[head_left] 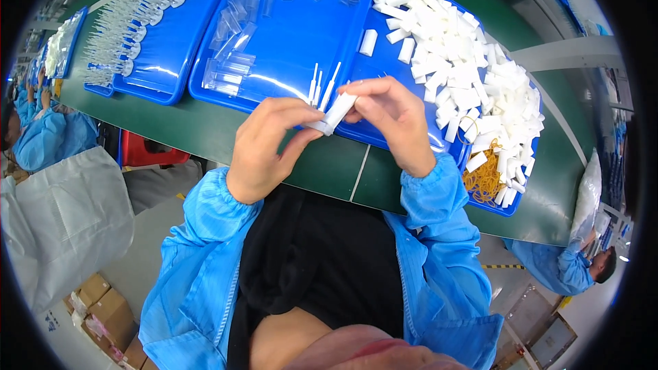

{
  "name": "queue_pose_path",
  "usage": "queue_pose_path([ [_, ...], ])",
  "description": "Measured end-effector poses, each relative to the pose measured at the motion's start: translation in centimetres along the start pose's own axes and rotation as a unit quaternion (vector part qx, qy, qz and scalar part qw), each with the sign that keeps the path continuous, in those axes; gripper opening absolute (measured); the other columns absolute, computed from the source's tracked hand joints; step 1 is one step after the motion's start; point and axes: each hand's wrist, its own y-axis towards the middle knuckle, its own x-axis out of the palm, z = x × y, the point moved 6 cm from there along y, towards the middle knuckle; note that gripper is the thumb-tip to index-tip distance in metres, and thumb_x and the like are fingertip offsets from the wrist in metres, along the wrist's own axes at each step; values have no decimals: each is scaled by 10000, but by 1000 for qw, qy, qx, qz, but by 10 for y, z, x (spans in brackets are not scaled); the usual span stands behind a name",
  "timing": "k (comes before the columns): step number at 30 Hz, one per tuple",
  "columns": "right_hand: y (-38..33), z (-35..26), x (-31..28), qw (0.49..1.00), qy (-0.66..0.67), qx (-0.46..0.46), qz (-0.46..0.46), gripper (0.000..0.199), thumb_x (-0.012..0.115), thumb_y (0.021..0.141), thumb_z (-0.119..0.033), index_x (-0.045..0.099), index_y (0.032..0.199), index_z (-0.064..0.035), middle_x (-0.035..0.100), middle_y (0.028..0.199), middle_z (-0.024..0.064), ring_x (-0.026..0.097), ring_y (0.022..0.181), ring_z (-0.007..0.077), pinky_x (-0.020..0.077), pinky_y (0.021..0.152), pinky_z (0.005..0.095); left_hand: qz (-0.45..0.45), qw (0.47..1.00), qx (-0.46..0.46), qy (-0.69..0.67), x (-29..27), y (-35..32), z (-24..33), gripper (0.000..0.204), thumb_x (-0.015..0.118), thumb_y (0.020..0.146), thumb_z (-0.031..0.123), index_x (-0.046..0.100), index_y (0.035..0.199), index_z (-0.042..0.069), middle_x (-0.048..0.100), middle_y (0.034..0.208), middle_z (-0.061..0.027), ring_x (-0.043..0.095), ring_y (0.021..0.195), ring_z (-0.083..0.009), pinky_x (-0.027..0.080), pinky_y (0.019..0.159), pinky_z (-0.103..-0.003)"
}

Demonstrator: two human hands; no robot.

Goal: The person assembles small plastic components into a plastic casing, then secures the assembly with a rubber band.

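The white block [342, 108] is between your two hands, over the near edge of the middle tray [288, 34], tilted with its upper end toward your right. Your right hand [397, 120] holds that upper end in a narrow grip of thumb and fingers. Your left hand [264, 140] pinches a translucent piece [319, 126] at the block's lower end, thumb and forefinger close together. The fingers partly cover this junction, so it cannot be confirmed whether the piece goes around the block or only lies against it. Thin white rods [332, 81] point upward just beyond your left fingertips; their lower ends are not clearly seen.

The middle tray is blue and carries clear plastic pieces [232, 72], grouped along its left side and far end. Adjoining it on your right, the right tray [375, 68] bears a large heap of white blocks [445, 48], with a tangle of tan rubber bands [483, 181] at its near end. On your left, the left tray [164, 51] holds white pronged parts [140, 17] in dense rows. All three trays rest on a green table [319, 178].

Beyond the table's left end a co-worker in blue [65, 137] is visible; another person in blue [552, 264] is at the right. Cardboard boxes [113, 312] stand at lower left.
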Motion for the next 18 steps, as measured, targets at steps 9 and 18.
queue_pose_path([
  [9,79,-12,-36,716,-689,-48,105,233,691,884,-125,635,1073,0,691,1028,193,701,845,331,572,756,412,-9,989,100,106,0,-11,-8,308,749,725,-60,697,997,73,657,964,-63,642,823,-254,486,678,-350],
  [18,66,-21,-22,792,-610,-26,18,305,620,856,-68,629,1160,-44,704,1036,176,706,894,303,576,765,401,-20,987,90,133,-14,-21,-10,292,763,719,-52,715,982,64,678,961,-57,646,854,-239,500,704,-333],
])
